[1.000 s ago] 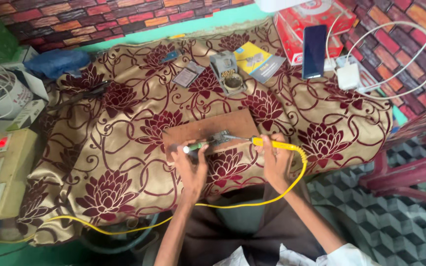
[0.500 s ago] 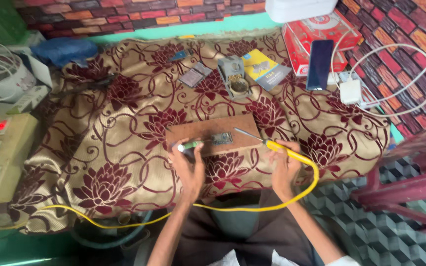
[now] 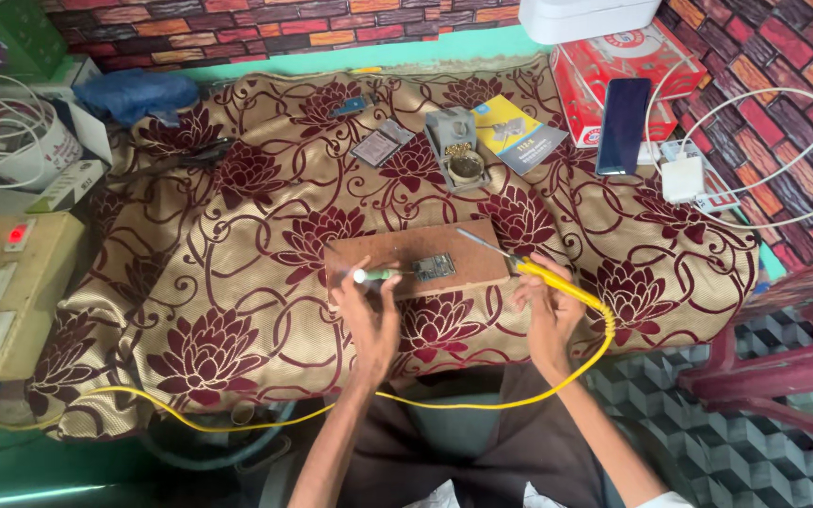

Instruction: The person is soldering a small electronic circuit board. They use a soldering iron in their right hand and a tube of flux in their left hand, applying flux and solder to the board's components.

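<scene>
While the left hand (image 3: 369,306) pinches a small green tool (image 3: 380,276) with a glowing tip, the right hand (image 3: 546,303) is closed around a yellow iron (image 3: 543,274). Both sit near the middle of the frame, at the low edge of a brown board (image 3: 406,249). A little chip board (image 3: 434,267) lies on the brown board, right between the two hands. The green tool points at it from the left. The thin metal tip of the iron sticks up and to the left, and it is lifted off the chip board, not touching it.

A yellow wire (image 3: 482,395) runs from the iron down across the lower part of the frame. Everything rests on a tabletop under a gold cloth (image 3: 237,310) with red flowers. Higher up in the middle stands a grey holder (image 3: 457,150) with a brass ball of wool in it.

It looks like the step of joining a spot on the chip board with hot metal. For that, the iron tip would need to come down softly onto one tiny spot, with both hands kept very steady.
</scene>
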